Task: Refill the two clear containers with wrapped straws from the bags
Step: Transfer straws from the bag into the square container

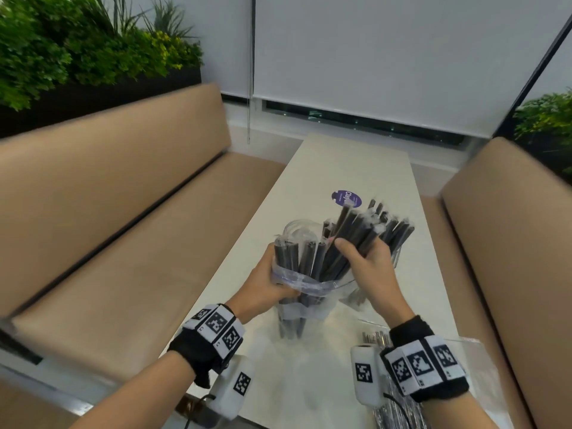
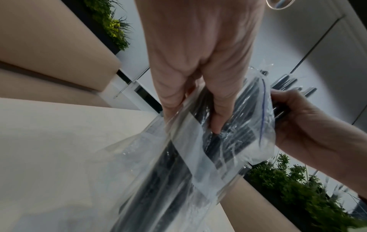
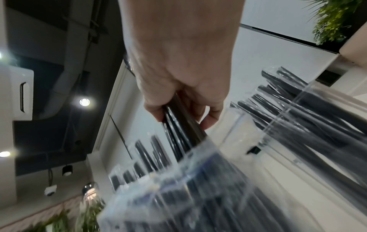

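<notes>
A clear plastic bag (image 1: 305, 284) of black wrapped straws (image 1: 298, 258) stands upright over the table. My left hand (image 1: 267, 283) grips it around the mouth; in the left wrist view the fingers (image 2: 216, 113) squeeze the plastic (image 2: 200, 166). My right hand (image 1: 366, 260) holds a bundle of straws (image 1: 359, 230) that sticks up out of the bag, and the right wrist view shows the fingers (image 3: 210, 117) curled around them (image 3: 178, 125). One clear container (image 1: 298, 229) sits behind the bag. A second clear container (image 3: 298, 119) with straws inside stands to the right.
The pale table (image 1: 343, 168) carries a round purple sticker (image 1: 346, 198). Another bag of straws (image 1: 399, 410) lies at the near right. Tan benches (image 1: 117, 212) flank both sides, with planters (image 1: 77, 54) behind them.
</notes>
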The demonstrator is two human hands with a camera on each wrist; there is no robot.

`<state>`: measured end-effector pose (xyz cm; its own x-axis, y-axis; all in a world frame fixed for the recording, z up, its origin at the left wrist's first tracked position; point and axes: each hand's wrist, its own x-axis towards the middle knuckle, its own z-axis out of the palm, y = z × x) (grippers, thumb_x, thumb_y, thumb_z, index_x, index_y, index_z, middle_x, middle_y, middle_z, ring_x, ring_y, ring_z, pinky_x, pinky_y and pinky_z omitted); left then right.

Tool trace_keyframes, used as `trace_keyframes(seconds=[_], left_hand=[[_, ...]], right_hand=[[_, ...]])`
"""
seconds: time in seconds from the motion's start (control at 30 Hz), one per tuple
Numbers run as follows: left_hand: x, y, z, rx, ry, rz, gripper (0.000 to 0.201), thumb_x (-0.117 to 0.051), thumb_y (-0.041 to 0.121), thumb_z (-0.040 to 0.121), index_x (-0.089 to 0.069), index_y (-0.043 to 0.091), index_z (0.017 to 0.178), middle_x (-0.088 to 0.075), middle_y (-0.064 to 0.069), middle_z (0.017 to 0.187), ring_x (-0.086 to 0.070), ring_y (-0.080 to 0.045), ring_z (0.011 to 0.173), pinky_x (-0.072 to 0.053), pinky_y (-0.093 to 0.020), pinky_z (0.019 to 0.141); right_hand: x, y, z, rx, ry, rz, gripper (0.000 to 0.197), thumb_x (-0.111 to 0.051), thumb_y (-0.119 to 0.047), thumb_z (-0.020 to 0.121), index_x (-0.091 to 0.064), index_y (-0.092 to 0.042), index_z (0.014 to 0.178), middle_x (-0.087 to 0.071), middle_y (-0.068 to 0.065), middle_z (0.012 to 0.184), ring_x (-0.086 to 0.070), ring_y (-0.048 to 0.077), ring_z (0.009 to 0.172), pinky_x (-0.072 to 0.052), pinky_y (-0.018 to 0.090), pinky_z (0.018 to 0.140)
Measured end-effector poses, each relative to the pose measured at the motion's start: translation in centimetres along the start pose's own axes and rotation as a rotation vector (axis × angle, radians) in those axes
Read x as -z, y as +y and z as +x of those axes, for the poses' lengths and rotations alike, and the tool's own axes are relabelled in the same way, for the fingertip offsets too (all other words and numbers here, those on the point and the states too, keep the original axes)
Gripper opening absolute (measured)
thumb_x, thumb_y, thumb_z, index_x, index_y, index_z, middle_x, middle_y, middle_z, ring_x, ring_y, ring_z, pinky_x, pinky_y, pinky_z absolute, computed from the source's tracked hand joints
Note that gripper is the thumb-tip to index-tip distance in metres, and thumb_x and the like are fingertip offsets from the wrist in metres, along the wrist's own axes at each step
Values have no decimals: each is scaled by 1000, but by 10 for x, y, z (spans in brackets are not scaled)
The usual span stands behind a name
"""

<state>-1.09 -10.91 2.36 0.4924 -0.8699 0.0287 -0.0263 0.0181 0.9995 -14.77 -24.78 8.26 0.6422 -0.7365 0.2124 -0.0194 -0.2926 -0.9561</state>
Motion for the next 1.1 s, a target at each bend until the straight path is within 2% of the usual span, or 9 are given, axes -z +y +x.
trace_keyframes(seconds=[0.13,0.37,0.5,0.63,0.67,0.8,0.9,1.0,1.1], left_hand=[[-1,-7,2,33,20,32,67,-74,-9,80,-44,42,110,-64,12,114,-69,8,89,-60,-20,72],[-4,-15,4,27,64,-30,69,-74,-9,81,-42,25,131,-62,7,121,-68,10,95,-57,-15,72],[-1,-22,5,58,91,-61,73,-74,-9,82,-39,19,140,-61,2,127,-67,4,98,-58,-15,70],[1,-24,6,78,88,-56,74,-74,-9,82,-39,20,140,-62,3,126,-69,6,96,-57,-13,69],[1,-25,6,88,93,-51,76,-75,-7,82,-37,20,142,-61,2,129,-68,4,100,-57,-13,70],[2,-27,5,108,102,-48,86,-79,-2,80,-32,18,149,-58,-4,139,-65,-10,116,-58,-17,73],[2,-26,3,85,100,-48,71,-76,-5,81,-41,18,139,-65,-2,125,-69,1,98,-56,-14,66],[5,-31,3,97,104,-13,73,-79,-1,79,-42,21,139,-67,-7,126,-68,-20,113,-61,-25,77],[8,-33,2,112,139,5,82,-81,2,76,-38,22,143,-65,-8,129,-64,-24,119,-60,-34,90]], right_hand=[[10,-11,7,24,40,36,15,-59,-10,94,-68,0,101,-77,0,88,-73,9,86,-54,13,74],[26,-39,9,75,127,98,20,-55,-12,96,-68,2,98,-77,5,83,-74,21,82,-58,23,68],[40,-70,13,140,149,109,20,-53,-16,97,-69,-16,86,-75,12,92,-73,31,92,-57,42,85],[60,-107,35,163,185,276,5,-52,-15,98,-57,-12,98,-71,9,94,-71,28,101,-58,34,87],[70,-117,46,167,216,337,12,-59,-18,95,-55,-10,103,-70,11,99,-70,28,103,-58,36,88],[116,-128,90,194,365,511,89,-85,-40,69,-40,-7,139,-62,16,131,-69,25,110,-57,41,90],[113,-123,97,184,452,357,67,-71,-35,83,-44,-3,135,-66,13,123,-72,17,100,-60,30,82],[96,-81,99,121,527,100,35,-62,-20,89,-55,-6,120,-69,2,102,-72,10,84,-60,39,84],[79,-37,93,13,573,-122,38,-63,-20,89,-54,-5,123,-67,11,115,-66,24,98,-53,41,93]])
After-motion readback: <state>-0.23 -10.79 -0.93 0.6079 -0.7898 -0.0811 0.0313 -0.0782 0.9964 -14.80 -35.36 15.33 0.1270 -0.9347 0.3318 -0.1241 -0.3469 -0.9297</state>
